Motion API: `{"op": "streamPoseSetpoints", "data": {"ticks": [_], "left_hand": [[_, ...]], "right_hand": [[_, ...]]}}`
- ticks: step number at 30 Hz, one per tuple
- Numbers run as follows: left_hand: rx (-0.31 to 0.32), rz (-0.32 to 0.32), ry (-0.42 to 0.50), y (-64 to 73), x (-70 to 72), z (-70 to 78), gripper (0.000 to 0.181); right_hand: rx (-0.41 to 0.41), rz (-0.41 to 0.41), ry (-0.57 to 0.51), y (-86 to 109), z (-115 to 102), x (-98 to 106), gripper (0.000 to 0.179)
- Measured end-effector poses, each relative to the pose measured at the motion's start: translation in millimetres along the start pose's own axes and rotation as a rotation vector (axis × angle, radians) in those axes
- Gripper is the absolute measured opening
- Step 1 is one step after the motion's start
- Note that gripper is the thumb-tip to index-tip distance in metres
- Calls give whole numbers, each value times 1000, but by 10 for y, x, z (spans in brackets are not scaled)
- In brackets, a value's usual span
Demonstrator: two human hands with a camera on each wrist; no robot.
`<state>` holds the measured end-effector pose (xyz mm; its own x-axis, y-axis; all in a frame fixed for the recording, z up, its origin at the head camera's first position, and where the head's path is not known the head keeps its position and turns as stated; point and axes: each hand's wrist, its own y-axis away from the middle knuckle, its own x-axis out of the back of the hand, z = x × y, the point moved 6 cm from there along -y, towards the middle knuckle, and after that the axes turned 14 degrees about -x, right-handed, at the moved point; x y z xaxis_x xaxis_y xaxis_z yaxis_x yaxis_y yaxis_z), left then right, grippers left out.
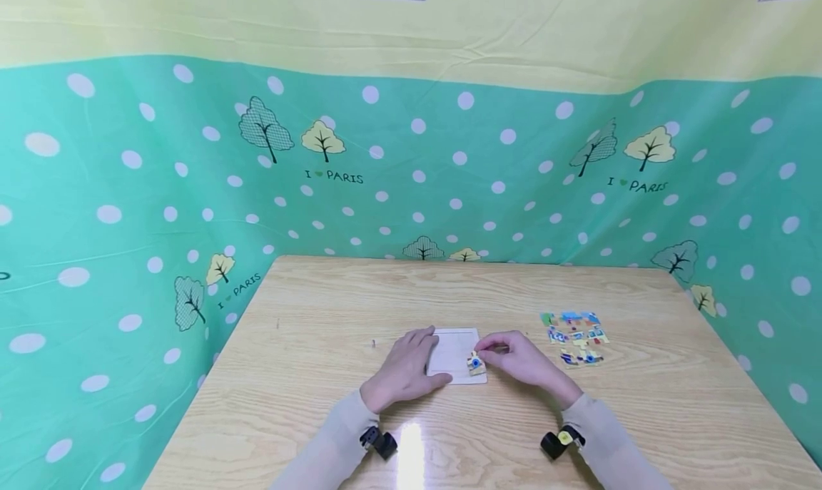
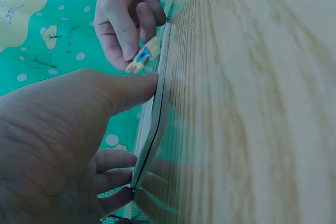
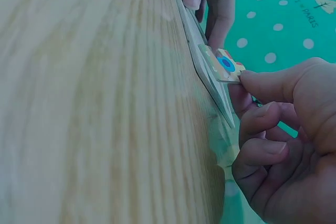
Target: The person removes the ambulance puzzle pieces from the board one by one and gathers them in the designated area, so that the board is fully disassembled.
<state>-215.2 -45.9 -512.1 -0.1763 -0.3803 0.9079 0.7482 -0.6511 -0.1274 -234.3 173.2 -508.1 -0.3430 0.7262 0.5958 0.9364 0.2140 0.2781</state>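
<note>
A flat white puzzle board (image 1: 451, 354) lies on the table in the middle of the head view. My left hand (image 1: 406, 367) rests along the board's left side, thumb on its near part and extended fingers toward the far edge. In the left wrist view, the thumb (image 2: 137, 90) touches the board's edge. My right hand (image 1: 519, 356) pinches a puzzle piece (image 3: 224, 65) between thumb and forefinger, other fingers curled. The piece has a blue round mark on yellow and tan. It is tilted over the board's near right corner.
Several colourful puzzle pieces (image 1: 581, 337) lie grouped on the wooden table (image 1: 308, 319) to the right of my right hand. A tiny dark speck (image 1: 373, 343) sits left of the board. A green dotted curtain (image 1: 398, 162) hangs behind the table and along its sides.
</note>
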Motion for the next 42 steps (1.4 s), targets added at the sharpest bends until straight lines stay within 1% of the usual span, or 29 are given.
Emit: {"op": "streamPoseSetpoints", "data": {"ticks": [4, 7, 10, 14, 19, 27, 33, 35, 39, 40, 42], "left_hand": [[-1, -2, -3, 4, 7, 3, 79], [1, -5, -1, 9, 10, 5, 79], [2, -5, 4, 14, 14, 10, 80], [3, -2, 8, 18, 13, 15, 80], [6, -4, 19, 19, 12, 17, 80], [5, -7, 18, 13, 12, 12, 80], [9, -6, 20, 14, 18, 16, 80], [8, -6, 15, 14, 20, 17, 80], [7, -8, 10, 13, 19, 19, 80], [7, -8, 9, 13, 20, 21, 80], [7, -7, 9, 12, 23, 21, 80]], "right_hand": [[-38, 24, -12, 9, 69, 69, 15], [-63, 30, -41, 19, 135, 141, 17], [-62, 35, -67, 41, 186, 222, 20], [-53, 60, -44, 91, 260, 341, 23], [-81, 80, -37, 154, 363, 488, 27], [-103, 110, -19, 217, 514, 699, 30], [-126, 101, -72, 275, 597, 845, 35], [-119, 107, -64, 300, 618, 894, 36], [-119, 144, -4, 341, 686, 984, 37], [-128, 154, 8, 348, 710, 1007, 38], [-150, 152, -2, 353, 768, 1044, 39]]}}
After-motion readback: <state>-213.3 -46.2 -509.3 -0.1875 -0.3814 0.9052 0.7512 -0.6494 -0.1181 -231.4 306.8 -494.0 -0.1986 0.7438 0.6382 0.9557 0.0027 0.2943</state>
